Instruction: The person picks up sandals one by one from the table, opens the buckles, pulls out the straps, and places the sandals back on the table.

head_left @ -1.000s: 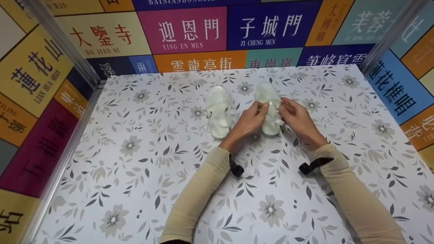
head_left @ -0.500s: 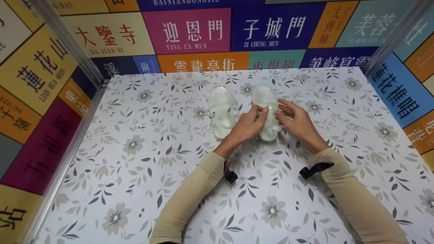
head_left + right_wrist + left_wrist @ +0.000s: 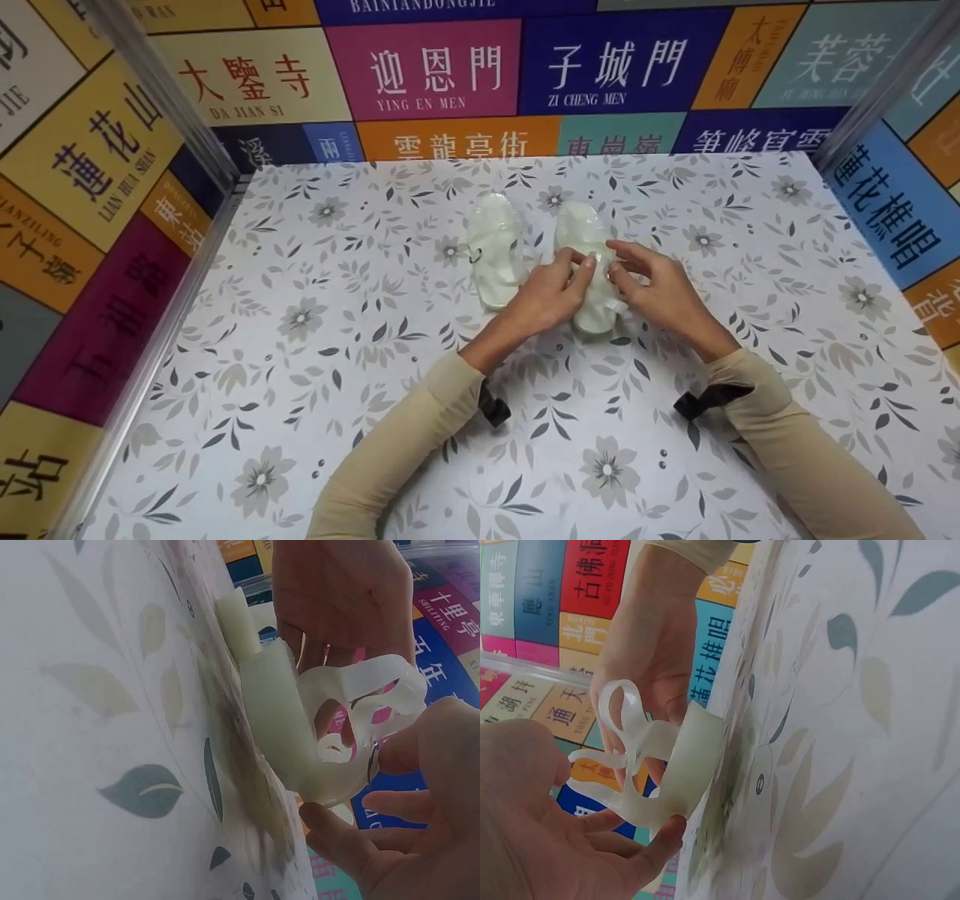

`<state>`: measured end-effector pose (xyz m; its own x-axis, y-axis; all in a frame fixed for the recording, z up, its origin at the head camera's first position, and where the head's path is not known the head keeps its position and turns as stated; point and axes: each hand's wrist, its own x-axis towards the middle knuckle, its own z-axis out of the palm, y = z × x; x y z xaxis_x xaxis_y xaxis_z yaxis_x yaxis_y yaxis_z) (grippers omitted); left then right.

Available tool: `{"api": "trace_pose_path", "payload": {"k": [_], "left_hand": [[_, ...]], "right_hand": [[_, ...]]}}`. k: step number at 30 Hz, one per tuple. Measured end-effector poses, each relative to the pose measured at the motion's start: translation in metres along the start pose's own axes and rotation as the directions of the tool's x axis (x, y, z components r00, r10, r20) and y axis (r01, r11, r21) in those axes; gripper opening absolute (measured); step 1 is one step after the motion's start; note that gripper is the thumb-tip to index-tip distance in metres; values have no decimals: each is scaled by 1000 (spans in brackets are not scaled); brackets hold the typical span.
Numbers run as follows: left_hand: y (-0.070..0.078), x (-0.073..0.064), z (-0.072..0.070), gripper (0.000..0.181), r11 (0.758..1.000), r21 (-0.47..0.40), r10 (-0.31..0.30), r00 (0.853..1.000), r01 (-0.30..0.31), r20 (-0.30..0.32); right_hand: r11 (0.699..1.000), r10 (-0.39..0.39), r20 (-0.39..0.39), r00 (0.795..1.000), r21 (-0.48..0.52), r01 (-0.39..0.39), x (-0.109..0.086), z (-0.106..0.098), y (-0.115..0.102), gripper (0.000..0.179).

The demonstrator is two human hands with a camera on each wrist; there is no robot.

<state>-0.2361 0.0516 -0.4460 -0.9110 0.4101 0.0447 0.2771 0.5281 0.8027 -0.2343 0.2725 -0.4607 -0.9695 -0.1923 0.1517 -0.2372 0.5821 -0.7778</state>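
Two pale, milky-green sandals lie side by side on the table, toes away from the person. Both hands are at the right-hand sandal (image 3: 581,225). On its left side, the left hand (image 3: 551,292) has its thumb on the straps and a fingertip against the sole (image 3: 694,757). The right hand (image 3: 656,285) holds the other side, its thumb by a small metal buckle (image 3: 373,763) and fingers low at the sole edge. Looped straps (image 3: 375,673) stand up between the hands. Untouched, the left-hand sandal (image 3: 495,262) shows a buckle on its outer side.
A white cloth with grey leaves and flowers (image 3: 300,319) covers the table (image 3: 225,390). Coloured panels with lettering (image 3: 442,71) rise behind and at both sides. Black wrist bands with small cameras (image 3: 493,405) stick out from both tan sleeves (image 3: 420,405).
Both hands have drawn the right-hand sandal a little toward the person, so its heel sits nearer than the other's. The head view has shifted slightly. Both hands stay on the sandal.
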Motion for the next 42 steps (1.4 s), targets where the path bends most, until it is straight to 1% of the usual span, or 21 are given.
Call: {"api": "trace_pose_path", "payload": {"k": [3, 8, 14, 18, 24, 28, 30, 33, 36, 39, 42], "left_hand": [[2, -7, -1, 48, 1000, 15, 15, 1000, -16, 17], [2, -16, -2, 44, 999, 19, 42, 999, -43, 34], [0, -28, -5, 44, 999, -3, 37, 997, -37, 64], [-2, -37, -7, 45, 999, 20, 37, 996, -38, 82], [0, -49, -9, 45, 997, 56, 44, 992, -50, 117], [1, -54, -10, 45, 995, 73, 57, 990, -67, 131], [1, -56, -11, 45, 994, 79, 60, 988, -71, 139], [0, -57, -12, 46, 995, 79, 50, 986, -63, 160], [-2, -56, -13, 47, 995, 83, 40, 985, -55, 166], [-4, -55, -16, 48, 995, 95, 27, 988, -42, 151], [-3, -54, -18, 49, 991, 127, 15, 992, -31, 124]], "right_hand": [[1000, -6, 5, 1000, -13, 6, -8, 0, -2, 50], [1000, -1, 29, 1000, -1, 1, -17, 2, -4, 48], [999, -28, 53, 998, -34, 30, -23, 9, -6, 45], [998, -44, 67, 997, -34, 46, -29, 12, -9, 44], [997, -76, 109, 991, -2, 77, -39, 16, -12, 41], [995, -100, 135, 986, -17, 103, -44, 18, -15, 43], [995, -92, 151, 984, -16, 95, -47, 18, -16, 45], [998, -69, 173, 983, 11, 68, -49, 20, -19, 50], [999, -35, 172, 984, 25, 31, -51, 22, -20, 55], [1000, 2, 165, 986, 3, -2, -51, 21, -20, 58], [999, 43, 176, 983, -10, -41, -49, 19, -20, 63]]}}
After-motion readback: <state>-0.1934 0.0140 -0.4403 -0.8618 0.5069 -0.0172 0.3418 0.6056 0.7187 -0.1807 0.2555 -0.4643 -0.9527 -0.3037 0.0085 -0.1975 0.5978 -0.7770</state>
